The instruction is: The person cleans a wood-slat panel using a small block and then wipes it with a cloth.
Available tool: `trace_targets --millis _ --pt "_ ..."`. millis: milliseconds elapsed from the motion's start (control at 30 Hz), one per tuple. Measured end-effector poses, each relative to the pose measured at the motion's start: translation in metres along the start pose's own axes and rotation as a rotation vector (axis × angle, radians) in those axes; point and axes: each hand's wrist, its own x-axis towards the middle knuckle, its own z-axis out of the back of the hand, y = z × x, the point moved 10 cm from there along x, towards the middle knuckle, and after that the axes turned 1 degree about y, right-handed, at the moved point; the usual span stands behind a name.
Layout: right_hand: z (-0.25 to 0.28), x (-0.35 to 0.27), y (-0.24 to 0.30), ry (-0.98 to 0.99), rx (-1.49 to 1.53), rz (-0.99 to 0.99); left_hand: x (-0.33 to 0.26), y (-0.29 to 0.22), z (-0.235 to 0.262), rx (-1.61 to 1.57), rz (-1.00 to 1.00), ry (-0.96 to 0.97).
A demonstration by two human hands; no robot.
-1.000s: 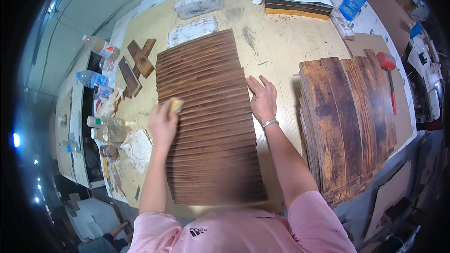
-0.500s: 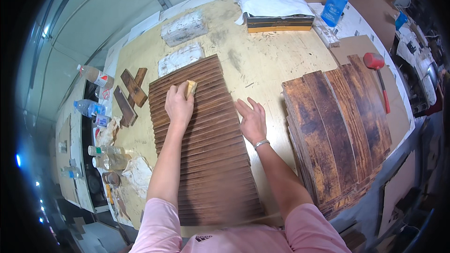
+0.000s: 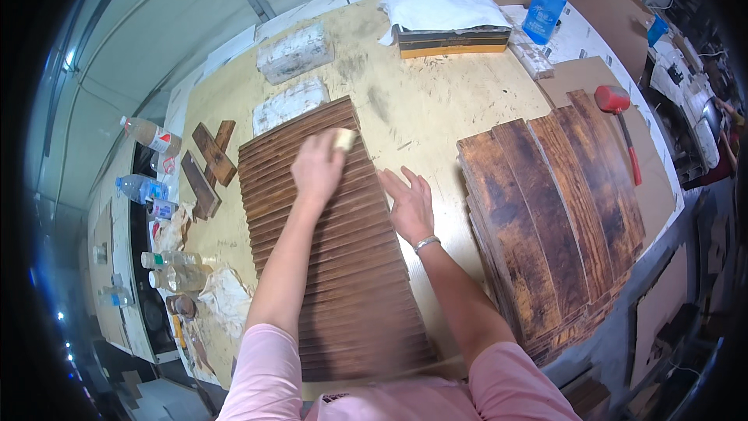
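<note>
Narrow dark brown wooden slats [image 3: 343, 273] lie side by side in a ridged row down the middle of the table. Across their far part, my left hand [image 3: 315, 168] is closed around a small pale yellow sponge [image 3: 344, 139], which touches the slats near their right edge. The hand is slightly blurred. My right hand [image 3: 411, 206], a bracelet at its wrist, rests at the right edge of the row. Its fingers are spread and nothing is in them.
Stained boards [image 3: 545, 210] are stacked at right, beside a red mallet [image 3: 613, 99]. Loose wood pieces [image 3: 214, 153], bottles [image 3: 152, 135] and a crumpled cloth [image 3: 224, 296] lie at left. White wrapped blocks [image 3: 296, 52], a cloth-topped box [image 3: 452, 43] and a blue bottle [image 3: 546, 6] stand farther back.
My left hand has slid the sponge to the right across the slats, toward their right edge. My right hand stays beside the row, fingers still spread.
</note>
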Motion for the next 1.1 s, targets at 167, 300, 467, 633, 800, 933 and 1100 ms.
trace_targets --millis 167,300,467,633,800,933,1100 --pt "0.0 0.002 0.001 -0.01 0.01 0.001 0.006 -0.024 0.007 -0.03 -0.186 -0.133" --pt "0.002 0.002 0.001 0.009 0.005 -0.019 0.019 0.004 -0.01 0.04 0.015 0.013" --pt "0.003 0.001 0.0 -0.016 0.023 -0.01 0.017 -0.011 0.001 -0.086 -0.064 -0.067" --pt "0.003 0.001 0.006 0.002 0.033 -0.011 0.032 0.032 -0.005 0.031 0.136 -0.022" --pt "-0.001 0.001 -0.004 -0.028 0.014 -0.002 0.021 -0.042 -0.005 -0.036 -0.352 -0.086" --pt "0.001 0.002 0.005 0.01 0.027 -0.02 0.048 0.046 -0.015 0.078 0.205 -0.084" --pt "0.004 0.004 0.004 -0.002 0.027 -0.011 0.064 -0.029 -0.017 0.048 -0.244 -0.171"
